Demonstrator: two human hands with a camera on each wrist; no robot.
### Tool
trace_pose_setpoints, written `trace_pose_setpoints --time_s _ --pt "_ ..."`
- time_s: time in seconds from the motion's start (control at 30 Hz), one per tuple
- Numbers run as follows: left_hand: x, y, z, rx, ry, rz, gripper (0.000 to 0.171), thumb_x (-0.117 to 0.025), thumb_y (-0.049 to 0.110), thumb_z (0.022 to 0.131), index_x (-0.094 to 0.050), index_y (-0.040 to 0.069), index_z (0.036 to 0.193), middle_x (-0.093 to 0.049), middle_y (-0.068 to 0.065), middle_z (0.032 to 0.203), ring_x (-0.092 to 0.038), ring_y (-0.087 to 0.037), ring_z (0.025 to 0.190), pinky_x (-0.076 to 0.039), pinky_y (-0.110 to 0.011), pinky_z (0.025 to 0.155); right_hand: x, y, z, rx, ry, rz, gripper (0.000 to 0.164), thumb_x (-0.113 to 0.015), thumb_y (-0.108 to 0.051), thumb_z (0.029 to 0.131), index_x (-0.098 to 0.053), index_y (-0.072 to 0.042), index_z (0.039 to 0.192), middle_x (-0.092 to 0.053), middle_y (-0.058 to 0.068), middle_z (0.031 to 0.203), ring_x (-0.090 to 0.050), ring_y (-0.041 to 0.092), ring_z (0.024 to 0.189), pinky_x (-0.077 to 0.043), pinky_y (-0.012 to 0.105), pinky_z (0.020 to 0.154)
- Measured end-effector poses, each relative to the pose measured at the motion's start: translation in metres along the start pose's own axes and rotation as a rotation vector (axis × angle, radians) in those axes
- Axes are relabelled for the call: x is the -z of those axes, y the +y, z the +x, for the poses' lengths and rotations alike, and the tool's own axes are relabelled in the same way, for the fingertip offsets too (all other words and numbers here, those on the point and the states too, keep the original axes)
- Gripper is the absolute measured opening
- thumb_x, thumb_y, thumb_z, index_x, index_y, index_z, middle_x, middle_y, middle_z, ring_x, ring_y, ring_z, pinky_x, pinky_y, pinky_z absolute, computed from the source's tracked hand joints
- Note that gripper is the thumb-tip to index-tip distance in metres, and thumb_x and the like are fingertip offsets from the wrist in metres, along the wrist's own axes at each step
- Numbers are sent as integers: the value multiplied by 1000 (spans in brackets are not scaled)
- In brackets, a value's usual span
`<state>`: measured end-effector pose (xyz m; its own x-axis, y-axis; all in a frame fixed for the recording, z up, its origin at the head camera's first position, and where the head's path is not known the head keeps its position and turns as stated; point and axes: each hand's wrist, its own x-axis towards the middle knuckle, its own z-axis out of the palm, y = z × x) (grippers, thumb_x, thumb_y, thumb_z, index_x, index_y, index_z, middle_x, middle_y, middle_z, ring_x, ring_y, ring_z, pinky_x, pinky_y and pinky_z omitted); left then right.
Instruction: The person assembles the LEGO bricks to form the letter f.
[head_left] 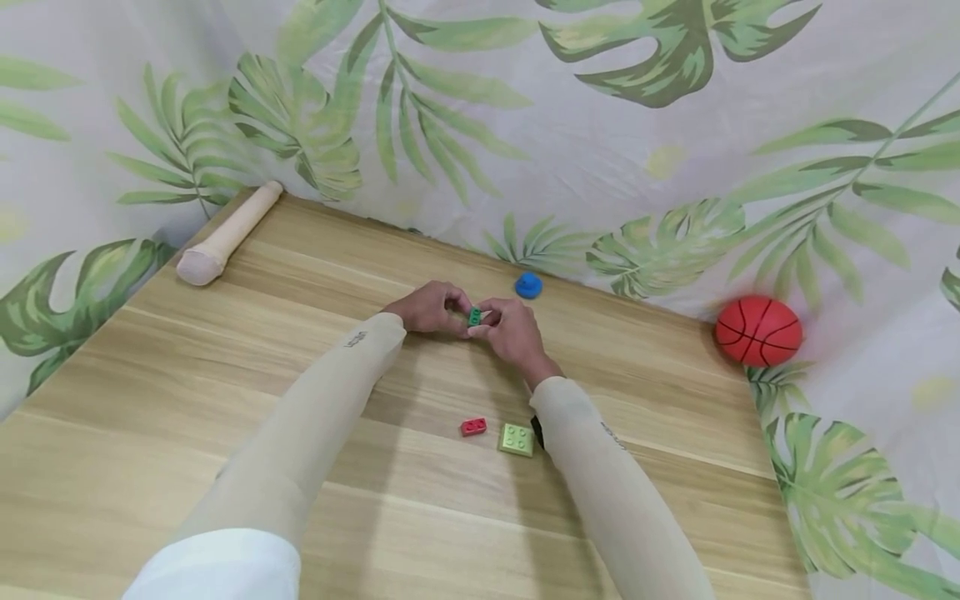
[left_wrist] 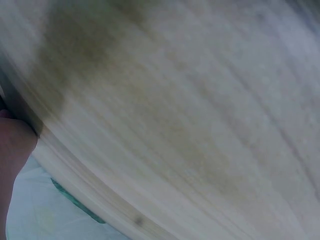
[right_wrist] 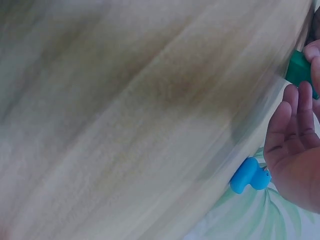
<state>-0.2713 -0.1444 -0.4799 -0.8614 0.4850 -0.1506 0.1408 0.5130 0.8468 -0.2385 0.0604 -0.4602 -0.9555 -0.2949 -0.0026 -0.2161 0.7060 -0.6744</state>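
In the head view, both hands meet over the middle of the wooden table. Between their fingertips is a small green toy brick (head_left: pixel 475 317) with studs on it. My left hand (head_left: pixel 433 308) pinches it from the left, and my right hand (head_left: pixel 512 331) pinches it from the right. The right wrist view shows the green brick (right_wrist: pixel 299 69) at the right edge, partly covered by fingers, with the right hand (right_wrist: pixel 295 150) below it. Only a bit of the left hand (left_wrist: pixel 15 150) enters the left wrist view; its fingertips are out of frame.
Nearer me lie a red two-stud brick (head_left: pixel 473 427) and a light green four-stud brick (head_left: pixel 517 440), beside the right sleeve. A blue toy duck (head_left: pixel 528 285) sits near the back edge. At the right corner is a red ball (head_left: pixel 759 332); a beige microphone-shaped object (head_left: pixel 228 237) lies back left.
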Motion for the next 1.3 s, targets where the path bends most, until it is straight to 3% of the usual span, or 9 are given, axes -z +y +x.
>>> trace_pose_setpoints --time_s 0.33,0.63,0.77,0.87,1.03,1.3 --pt "-2 -3 3 6 -4 14 32 -89 18 89 -74 7 116 -65 -15 137 -55 -32 133 -41 -53 120 5 2 0 25 -26 -26 36 -88 -19 91 -79 -8 124 -83 13 101 -78 26 95 -62 40 86" --pt "-3 -1 5 6 -9 12 32 -88 20 88 -73 9 115 -67 -11 129 -55 -27 123 -42 -49 116 25 28 -14 3 -222 -91 37 -81 -13 96 -73 -9 132 -76 14 111 -68 24 101 -55 38 94" --pt "-2 1 3 14 5 14 33 -88 18 88 -71 8 115 -68 -11 126 -56 -28 122 -43 -49 116 35 36 -20 -7 -323 -68 48 -82 -13 96 -64 -7 140 -69 13 116 -63 23 105 -53 38 98" --pt "-2 1 3 11 17 24 33 -87 18 88 -70 8 115 -69 -10 123 -57 -27 121 -43 -47 115 39 37 -23 35 -390 -63 56 -82 -12 96 -57 -3 145 -61 13 115 -57 24 104 -49 38 99" --pt "-3 -2 5 -8 51 42 33 -87 18 88 -69 8 114 -71 -9 118 -55 -24 114 -43 -43 108 43 37 -27 114 -445 -82 62 -83 -10 95 -53 2 148 -54 14 111 -51 26 103 -46 41 99" --pt "-5 1 3 -6 61 56 34 -88 17 87 -69 8 114 -70 -10 120 -56 -25 116 -43 -44 112 58 47 -47 72 -522 -64 60 -80 -17 99 -52 -2 151 -55 21 133 -53 31 121 -46 49 111"
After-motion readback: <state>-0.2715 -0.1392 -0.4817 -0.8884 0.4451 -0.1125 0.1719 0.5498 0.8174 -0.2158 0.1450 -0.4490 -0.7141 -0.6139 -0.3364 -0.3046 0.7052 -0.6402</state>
